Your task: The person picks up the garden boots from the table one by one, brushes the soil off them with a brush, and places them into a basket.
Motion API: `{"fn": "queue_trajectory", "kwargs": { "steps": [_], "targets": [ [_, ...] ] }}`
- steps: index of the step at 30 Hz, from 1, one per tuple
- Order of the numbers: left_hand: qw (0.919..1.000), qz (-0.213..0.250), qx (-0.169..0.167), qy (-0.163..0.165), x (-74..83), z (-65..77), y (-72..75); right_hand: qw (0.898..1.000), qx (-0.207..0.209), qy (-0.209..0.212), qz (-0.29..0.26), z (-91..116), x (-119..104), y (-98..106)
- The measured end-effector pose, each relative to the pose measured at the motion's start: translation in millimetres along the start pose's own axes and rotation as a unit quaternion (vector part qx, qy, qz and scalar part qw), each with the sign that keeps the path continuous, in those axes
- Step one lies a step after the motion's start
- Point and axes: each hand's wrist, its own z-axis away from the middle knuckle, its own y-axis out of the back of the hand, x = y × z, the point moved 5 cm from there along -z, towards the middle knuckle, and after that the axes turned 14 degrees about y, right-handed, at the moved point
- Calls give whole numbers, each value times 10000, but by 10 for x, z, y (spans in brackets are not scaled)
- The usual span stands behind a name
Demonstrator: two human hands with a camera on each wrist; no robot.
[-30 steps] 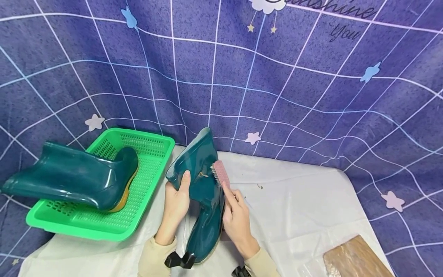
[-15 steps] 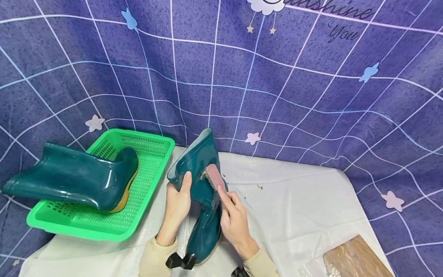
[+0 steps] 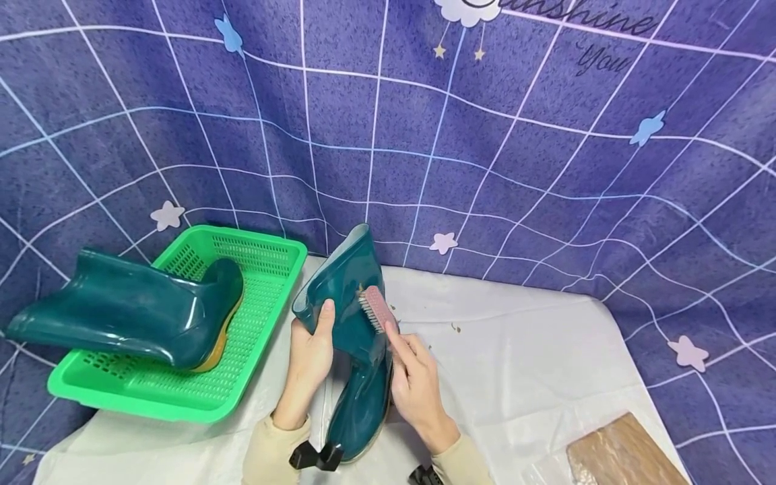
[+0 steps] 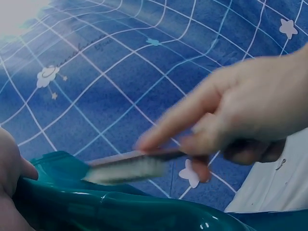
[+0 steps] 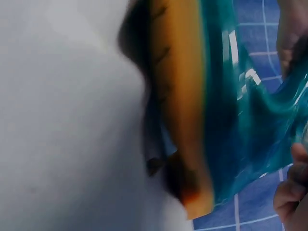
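A dark green rubber boot [image 3: 358,407] lies on the white-covered table, its shaft slanting up and away. My left hand [image 3: 311,353] grips the shaft near its opening, thumb on the outside. With my right hand [image 3: 415,391] I hold a pink scrub brush [image 3: 380,308] by its handle, index finger laid along it. Its pale bristles face the shaft, beside a small brownish smear [image 3: 362,288]. In the left wrist view the brush [image 4: 127,168] is blurred just over the boot. The right wrist view shows the boot's yellow-orange sole [image 5: 180,82] close up.
A second green boot [image 3: 133,306] lies on its side across a green plastic basket [image 3: 267,337] at the left. Brown crumbs [image 3: 456,328] dot the table cover [image 3: 515,357]. A brown flat packet [image 3: 624,451] sits front right. A purple gridded curtain [image 3: 473,155] hangs behind.
The brush has moved left from the shaft's right edge onto its face, then shifted slightly. The brown smear looks smaller or partly covered. My left hand and the boot have barely moved.
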Motion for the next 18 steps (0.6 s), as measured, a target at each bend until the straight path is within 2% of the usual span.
{"fn": "queue_trajectory", "kwargs": {
  "steps": [3,8,11,15,18],
  "targets": [
    [10000,3,-31,-82,12,9,-12,9997,-220,47,-23,-18,-20,3],
    [9999,131,17,-11,1,-17,22,9944,-617,-484,714,4,59,76],
    [9999,159,25,53,-6,-30,35,9916,-708,-670,849,-15,84,159],
    [9999,97,-12,122,-15,-30,25,9957,-726,-344,451,-103,47,276],
    [9999,42,-17,96,-15,-19,15,9951,-953,-101,233,-143,55,355]
  ]
}}
